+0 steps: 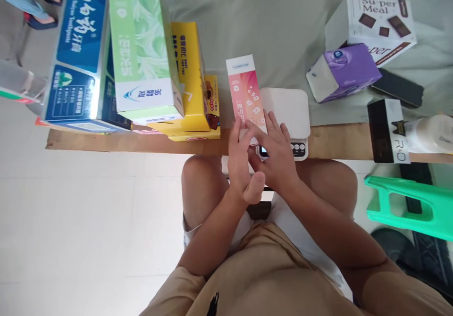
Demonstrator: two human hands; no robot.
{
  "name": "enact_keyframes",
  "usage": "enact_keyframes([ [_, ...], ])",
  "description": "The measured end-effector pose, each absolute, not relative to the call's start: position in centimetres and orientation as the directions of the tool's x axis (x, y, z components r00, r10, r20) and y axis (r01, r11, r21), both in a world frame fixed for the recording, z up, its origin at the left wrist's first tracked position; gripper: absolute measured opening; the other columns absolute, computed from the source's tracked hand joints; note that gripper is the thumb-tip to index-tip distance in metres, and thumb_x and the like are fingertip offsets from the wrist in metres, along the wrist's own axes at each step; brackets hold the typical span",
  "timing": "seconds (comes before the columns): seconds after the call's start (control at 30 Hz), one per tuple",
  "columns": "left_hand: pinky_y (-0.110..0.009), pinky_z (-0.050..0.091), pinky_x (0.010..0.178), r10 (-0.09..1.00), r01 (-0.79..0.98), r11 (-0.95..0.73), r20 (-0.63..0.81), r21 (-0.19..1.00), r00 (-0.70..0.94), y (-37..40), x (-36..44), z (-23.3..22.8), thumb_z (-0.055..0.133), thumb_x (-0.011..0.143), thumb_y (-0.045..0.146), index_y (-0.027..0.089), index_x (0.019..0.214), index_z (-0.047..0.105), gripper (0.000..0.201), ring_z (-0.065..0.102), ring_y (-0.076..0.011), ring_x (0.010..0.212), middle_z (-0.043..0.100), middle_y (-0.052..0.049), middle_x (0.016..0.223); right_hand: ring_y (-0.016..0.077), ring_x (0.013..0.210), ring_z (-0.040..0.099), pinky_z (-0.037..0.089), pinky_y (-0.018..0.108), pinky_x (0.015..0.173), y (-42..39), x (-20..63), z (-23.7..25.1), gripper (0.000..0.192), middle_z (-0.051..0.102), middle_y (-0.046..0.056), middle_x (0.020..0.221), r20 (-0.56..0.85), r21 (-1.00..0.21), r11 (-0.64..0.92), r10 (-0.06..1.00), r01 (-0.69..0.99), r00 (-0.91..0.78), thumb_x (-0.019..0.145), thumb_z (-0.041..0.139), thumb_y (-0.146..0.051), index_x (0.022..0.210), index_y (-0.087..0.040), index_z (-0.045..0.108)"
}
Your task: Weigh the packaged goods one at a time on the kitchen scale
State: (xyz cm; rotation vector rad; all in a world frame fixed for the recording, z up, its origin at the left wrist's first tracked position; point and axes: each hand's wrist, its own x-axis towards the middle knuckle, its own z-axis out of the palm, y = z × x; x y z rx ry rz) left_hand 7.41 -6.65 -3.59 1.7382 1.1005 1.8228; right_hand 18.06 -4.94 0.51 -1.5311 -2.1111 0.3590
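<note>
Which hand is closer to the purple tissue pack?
The right hand. It rests on the front of the white scale, on the side toward the purple tissue pack. The left hand is beside it at the pink box, farther from the pack.

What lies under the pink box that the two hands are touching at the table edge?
The pink box lies partly over the left side of a white scale, with green cloth under its far end. The left hand and right hand cover its near end, so what is beneath there cannot be seen.
</note>
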Motion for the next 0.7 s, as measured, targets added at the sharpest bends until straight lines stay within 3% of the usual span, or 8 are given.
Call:
enact_keyframes([
  [0.17, -0.064, 0.030, 0.138, 0.773, 0.280, -0.564, 0.616, 0.777, -0.152, -6.7, 6.4, -3.4, 0.033, 0.108, 0.066, 0.026, 0.165, 0.043, 0.071, 0.040, -0.0381, 0.165, 0.040, -0.018, 0.174, 0.0309, 0.165, 0.043, 0.036, 0.064, 0.134, -4.8, 16.7, -0.4, 0.055, 0.046, 0.007, 0.176, 0.197, -0.491, 0.294, 0.954, 0.820, -0.224, 0.100, 0.056, -0.029, 0.154, -0.038, 0.060],
  [0.37, -0.059, 0.044, 0.132, 0.767, 0.375, -0.512, 0.608, 0.773, -0.206, -6.8, 6.2, -2.6, 0.033, 0.106, 0.070, 0.027, 0.157, 0.050, 0.069, 0.046, -0.0364, 0.161, 0.050, -0.016, 0.164, 0.0343, 0.168, 0.039, 0.028, 0.070, 0.134, -3.8, 15.6, 0.8, 0.049, 0.054, 0.004, 0.170, 0.010, -0.393, 0.226, 0.970, 0.891, -0.242, 0.106, 0.051, -0.032, 0.153, -0.039, 0.062],
  [0.5, -0.052, 0.057, 0.116, 0.612, 0.383, -0.580, 0.695, 0.719, -0.378, -6.7, 6.8, -1.7, 0.035, 0.107, 0.055, 0.023, 0.119, 0.066, 0.046, 0.066, -0.0303, 0.135, 0.069, -0.012, 0.127, 0.0354, 0.169, 0.035, 0.027, 0.069, 0.135, -3.3, 15.0, 1.7, 0.049, 0.059, 0.002, 0.165, -0.044, -0.344, 0.224, 0.966, 0.912, -0.254, 0.104, 0.051, -0.029, 0.150, -0.035, 0.065],
  [0.57, -0.048, 0.063, 0.103, 0.578, 0.349, -0.597, 0.689, 0.722, -0.437, -6.5, 7.1, -1.5, 0.037, 0.107, 0.054, 0.023, 0.107, 0.064, 0.042, 0.072, -0.0275, 0.119, 0.069, -0.009, 0.110, 0.0359, 0.168, 0.037, 0.027, 0.070, 0.134, -3.1, 15.1, 1.7, 0.050, 0.061, 0.003, 0.163, -0.023, -0.348, 0.233, 0.966, 0.908, -0.257, 0.100, 0.051, -0.024, 0.147, -0.033, 0.066],
  [0.7, -0.045, 0.063, 0.089, 0.568, 0.338, -0.602, 0.685, 0.724, -0.457, -6.1, 7.5, -1.4, 0.038, 0.106, 0.053, 0.022, 0.099, 0.061, 0.039, 0.072, -0.0250, 0.100, 0.065, -0.006, 0.094, 0.0386, 0.164, 0.044, 0.028, 0.072, 0.133, -3.4, 16.6, 1.6, 0.053, 0.067, 0.009, 0.157, 0.103, -0.380, 0.269, 0.963, 0.885, -0.248, 0.094, 0.056, -0.027, 0.146, -0.029, 0.065],
])
